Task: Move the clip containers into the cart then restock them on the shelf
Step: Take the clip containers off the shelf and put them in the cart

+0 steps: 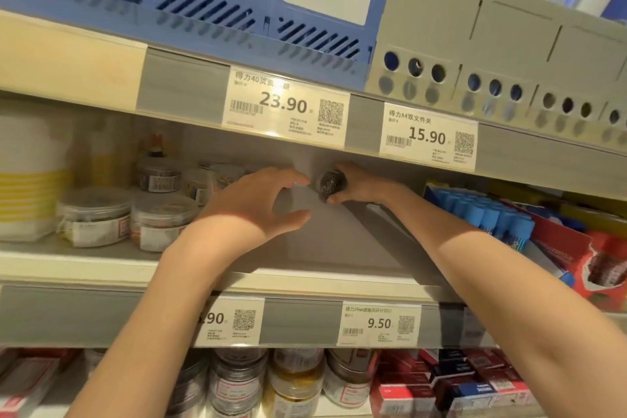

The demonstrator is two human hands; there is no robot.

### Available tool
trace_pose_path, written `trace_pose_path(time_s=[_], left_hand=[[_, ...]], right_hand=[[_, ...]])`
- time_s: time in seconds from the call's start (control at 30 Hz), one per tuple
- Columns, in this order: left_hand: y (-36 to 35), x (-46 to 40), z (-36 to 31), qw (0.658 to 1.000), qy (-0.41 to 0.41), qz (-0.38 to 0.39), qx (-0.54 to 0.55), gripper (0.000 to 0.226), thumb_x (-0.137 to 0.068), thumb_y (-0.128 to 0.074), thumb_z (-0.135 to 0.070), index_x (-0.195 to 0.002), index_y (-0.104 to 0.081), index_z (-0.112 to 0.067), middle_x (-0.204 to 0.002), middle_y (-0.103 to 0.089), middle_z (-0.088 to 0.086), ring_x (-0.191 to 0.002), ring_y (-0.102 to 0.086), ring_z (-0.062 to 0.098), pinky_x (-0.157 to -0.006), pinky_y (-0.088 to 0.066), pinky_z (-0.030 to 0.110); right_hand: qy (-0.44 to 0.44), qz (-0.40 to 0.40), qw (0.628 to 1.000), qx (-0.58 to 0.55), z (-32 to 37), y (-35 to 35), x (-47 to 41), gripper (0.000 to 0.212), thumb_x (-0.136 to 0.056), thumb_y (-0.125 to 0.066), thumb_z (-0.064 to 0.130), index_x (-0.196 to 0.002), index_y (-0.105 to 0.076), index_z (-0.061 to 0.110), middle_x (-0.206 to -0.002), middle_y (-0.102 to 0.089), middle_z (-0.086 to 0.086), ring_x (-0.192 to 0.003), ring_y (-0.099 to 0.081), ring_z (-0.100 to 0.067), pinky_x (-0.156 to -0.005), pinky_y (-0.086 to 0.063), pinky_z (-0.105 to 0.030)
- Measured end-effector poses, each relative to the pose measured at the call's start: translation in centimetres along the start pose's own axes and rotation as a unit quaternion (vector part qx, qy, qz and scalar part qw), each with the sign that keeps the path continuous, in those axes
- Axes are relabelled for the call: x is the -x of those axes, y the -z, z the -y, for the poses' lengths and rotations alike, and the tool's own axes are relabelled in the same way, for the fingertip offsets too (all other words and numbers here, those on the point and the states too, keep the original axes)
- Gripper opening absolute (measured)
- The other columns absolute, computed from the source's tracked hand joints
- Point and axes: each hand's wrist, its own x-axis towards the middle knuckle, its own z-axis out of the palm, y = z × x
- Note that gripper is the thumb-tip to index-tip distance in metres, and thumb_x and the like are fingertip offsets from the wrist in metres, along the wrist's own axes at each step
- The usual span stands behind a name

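My right hand [359,183] reaches deep into the middle shelf [305,278] and grips a small round clip container [330,184] with a dark lid, held above the shelf floor near the back. My left hand [258,207] hovers just left of it with thumb and fingers spread and curved, holding nothing. Several clear round clip containers stand at the shelf's left: two in front [95,217] [159,220] and more behind them [159,176]. The patch of shelf floor under my hands is bare.
Blue tubes [488,217] in a red display box [576,258] fill the shelf's right side, and a white and yellow tub [30,173] stands at far left. Blue and grey file boxes [492,37] sit above. More jars [295,380] and red boxes line the shelf below.
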Motion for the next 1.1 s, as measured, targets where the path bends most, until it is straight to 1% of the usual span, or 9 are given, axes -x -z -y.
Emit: trace_pose_path(time_s=[0.03, 0.17, 0.37, 0.53, 0.7, 0.8, 0.9, 1.0, 1.1], left_hand=[[-0.1, 0.0, 0.0, 1.000, 0.000, 0.001, -0.004, 0.044, -0.085, -0.059, -0.042, -0.127, -0.046, -0.044, -0.131, -0.046, -0.020, -0.122, -0.043, 0.001, -0.104, -0.035, 0.035], [-0.2, -0.1, 0.1, 1.000, 0.003, 0.002, -0.015, 0.045, -0.086, -0.058, -0.044, -0.128, -0.044, -0.045, -0.135, -0.044, -0.020, -0.129, -0.036, 0.001, -0.107, -0.033, 0.038], [-0.2, -0.1, 0.0, 0.999, 0.000, 0.002, -0.032, 0.045, -0.088, -0.057, -0.043, -0.130, -0.044, -0.040, -0.135, -0.043, -0.018, -0.126, -0.039, 0.003, -0.105, -0.034, 0.034], [-0.1, 0.1, -0.1, 0.999, 0.006, 0.008, -0.040, 0.044, -0.088, -0.056, -0.043, -0.130, -0.045, -0.039, -0.132, -0.046, -0.016, -0.123, -0.041, 0.005, -0.103, -0.035, 0.034], [-0.1, 0.2, 0.0, 0.999, 0.011, 0.013, -0.050, 0.044, -0.088, -0.056, -0.044, -0.130, -0.044, -0.040, -0.135, -0.044, -0.017, -0.126, -0.039, 0.006, -0.104, -0.033, 0.033], [-0.2, 0.1, 0.1, 0.998, 0.012, 0.015, -0.052, 0.045, -0.087, -0.056, -0.045, -0.130, -0.044, -0.041, -0.135, -0.044, -0.017, -0.126, -0.039, 0.006, -0.105, -0.033, 0.036], [-0.2, 0.1, 0.1, 0.999, 0.011, 0.024, -0.047, 0.046, -0.086, -0.057, -0.045, -0.130, -0.044, -0.040, -0.135, -0.045, -0.017, -0.126, -0.040, 0.006, -0.105, -0.033, 0.037], [-0.3, 0.1, 0.0, 0.998, 0.011, 0.035, -0.044, 0.047, -0.085, -0.058, -0.045, -0.130, -0.045, -0.039, -0.134, -0.046, -0.016, -0.125, -0.040, 0.007, -0.106, -0.033, 0.037], [-0.3, 0.1, -0.2, 0.999, 0.007, 0.037, -0.031, 0.048, -0.084, -0.060, -0.046, -0.129, -0.048, -0.038, -0.132, -0.049, -0.017, -0.123, -0.043, 0.006, -0.105, -0.034, 0.035]], right_hand=[[0.004, -0.004, 1.000, 0.003, -0.1, -0.1, -0.2, 0.096, -0.054, -0.079, 0.049, -0.134, -0.041, 0.011, -0.134, -0.044, -0.006, -0.125, -0.042, -0.026, -0.101, -0.036, -0.033], [0.018, -0.023, 0.999, -0.037, -0.4, -0.3, -0.6, 0.063, -0.076, -0.075, 0.017, -0.129, -0.043, 0.007, -0.119, -0.044, -0.001, -0.113, -0.044, -0.017, -0.085, -0.032, -0.020], [0.042, -0.050, 0.996, -0.058, 0.1, -0.8, -1.0, 0.045, -0.078, -0.072, 0.012, -0.116, -0.049, 0.007, -0.106, -0.047, -0.001, -0.094, -0.045, -0.015, -0.058, -0.032, -0.014], [0.062, -0.031, 0.996, -0.061, 1.0, 0.1, 0.3, 0.051, -0.075, -0.073, 0.011, -0.119, -0.048, 0.012, -0.110, -0.050, 0.000, -0.095, -0.047, -0.013, -0.061, -0.035, -0.014], [0.084, 0.002, 0.990, -0.114, 1.5, 0.7, 2.8, 0.057, -0.071, -0.078, 0.014, -0.119, -0.048, 0.020, -0.117, -0.055, -0.001, -0.103, -0.054, -0.016, -0.082, -0.044, -0.024], [0.097, 0.029, 0.987, -0.122, 2.0, 1.2, 5.0, 0.068, -0.074, -0.076, 0.017, -0.132, -0.042, 0.025, -0.124, -0.050, 0.001, -0.107, -0.052, -0.013, -0.088, -0.043, -0.022], [0.117, 0.065, 0.982, -0.133, 2.5, 2.0, 7.7, 0.063, -0.078, -0.073, 0.020, -0.133, -0.044, 0.035, -0.126, -0.049, 0.007, -0.112, -0.051, -0.008, -0.097, -0.042, -0.021], [0.133, 0.069, 0.973, -0.175, 3.0, 2.1, 10.1, 0.055, -0.079, -0.073, 0.016, -0.124, -0.049, 0.037, -0.118, -0.054, 0.011, -0.105, -0.055, -0.004, -0.089, -0.043, -0.014], [0.148, 0.038, 0.966, -0.211, 3.1, 1.8, 11.7, 0.052, -0.076, -0.076, 0.020, -0.118, -0.051, 0.036, -0.118, -0.053, 0.003, -0.102, -0.059, -0.011, -0.089, -0.048, -0.022]])
